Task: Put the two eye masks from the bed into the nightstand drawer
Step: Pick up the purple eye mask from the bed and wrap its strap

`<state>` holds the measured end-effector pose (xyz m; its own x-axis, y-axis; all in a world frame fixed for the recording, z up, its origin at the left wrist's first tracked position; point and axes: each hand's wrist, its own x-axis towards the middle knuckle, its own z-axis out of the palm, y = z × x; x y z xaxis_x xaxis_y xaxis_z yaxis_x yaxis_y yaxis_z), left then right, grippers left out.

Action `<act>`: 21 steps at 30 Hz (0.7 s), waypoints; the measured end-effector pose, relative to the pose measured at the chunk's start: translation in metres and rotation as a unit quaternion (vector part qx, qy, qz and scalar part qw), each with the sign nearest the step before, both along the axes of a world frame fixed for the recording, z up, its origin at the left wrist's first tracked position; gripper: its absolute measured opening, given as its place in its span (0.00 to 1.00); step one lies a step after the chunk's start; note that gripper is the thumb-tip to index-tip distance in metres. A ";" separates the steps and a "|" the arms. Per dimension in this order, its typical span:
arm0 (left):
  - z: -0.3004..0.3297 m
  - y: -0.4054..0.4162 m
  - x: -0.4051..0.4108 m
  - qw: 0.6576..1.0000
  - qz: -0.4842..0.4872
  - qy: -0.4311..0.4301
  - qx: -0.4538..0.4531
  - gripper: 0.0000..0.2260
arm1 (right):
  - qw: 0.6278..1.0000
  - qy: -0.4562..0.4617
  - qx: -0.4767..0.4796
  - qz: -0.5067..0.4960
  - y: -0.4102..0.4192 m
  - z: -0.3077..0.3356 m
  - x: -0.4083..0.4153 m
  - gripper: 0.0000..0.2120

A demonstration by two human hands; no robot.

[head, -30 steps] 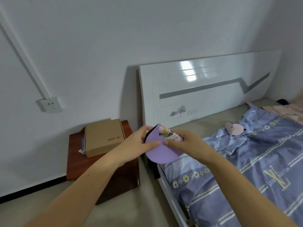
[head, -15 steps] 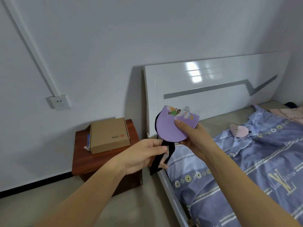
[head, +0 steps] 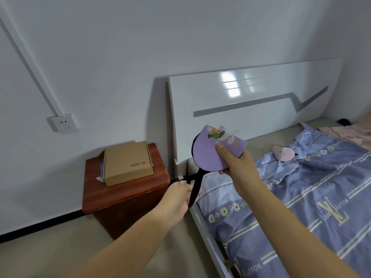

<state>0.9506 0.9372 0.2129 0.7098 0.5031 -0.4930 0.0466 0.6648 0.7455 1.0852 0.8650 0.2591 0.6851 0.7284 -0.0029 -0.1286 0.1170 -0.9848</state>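
My right hand (head: 239, 167) holds a folded purple eye mask (head: 210, 155) with cartoon prints, raised in front of the headboard. Its black strap (head: 195, 187) hangs down, and my left hand (head: 178, 197) pinches that strap lower down. A second, pink eye mask (head: 284, 154) lies on the blue striped bedding (head: 301, 197) near the head of the bed. The dark red wooden nightstand (head: 124, 195) stands left of the bed; its front faces away from me and no drawer shows.
A brown cardboard box (head: 127, 162) sits on the nightstand's top, with a small blue item beside it. The white headboard (head: 251, 109) stands behind. A wall socket (head: 62, 123) is at the left. Pink cloth (head: 345, 133) lies at the far right.
My right hand has lifted the purple mask up and right. My left hand let go of the mask body, dropped lower and now grips the hanging black strap.
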 end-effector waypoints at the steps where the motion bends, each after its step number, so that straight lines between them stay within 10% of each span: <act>1: 0.001 0.008 0.006 0.993 0.086 -0.062 -0.046 0.17 | 1.000 0.017 0.004 -0.013 -0.001 -0.001 0.000 0.13; 5: 0.027 0.039 0.004 0.896 0.255 -0.305 -0.199 0.18 | 0.996 0.067 0.004 -0.060 -0.008 -0.004 0.003 0.11; 8: 0.047 0.037 -0.014 0.928 0.045 -0.333 -0.160 0.14 | 0.993 0.071 -0.009 -0.090 -0.011 -0.007 0.006 0.06; 10: 0.045 0.024 -0.020 0.958 -0.219 -0.185 0.017 0.08 | 0.993 0.056 -0.013 -0.105 -0.012 -0.005 0.010 0.03; 13: 0.023 0.005 -0.011 0.861 -0.426 0.060 0.273 0.14 | 0.993 0.003 -0.013 -0.113 -0.011 -0.002 0.012 0.03; 16: 0.011 0.007 0.000 0.742 -0.242 0.253 0.571 0.19 | 0.991 -0.039 -0.021 -0.124 -0.008 -0.005 0.004 0.05; 19: 0.018 0.015 -0.001 0.714 -0.106 0.145 0.677 0.44 | 0.992 0.053 -0.051 -0.104 -0.007 -0.012 0.003 0.05; 21: 0.029 0.021 -0.002 0.610 -0.113 0.099 0.778 0.46 | 0.987 0.137 -0.086 0.000 -0.008 -0.009 0.004 0.02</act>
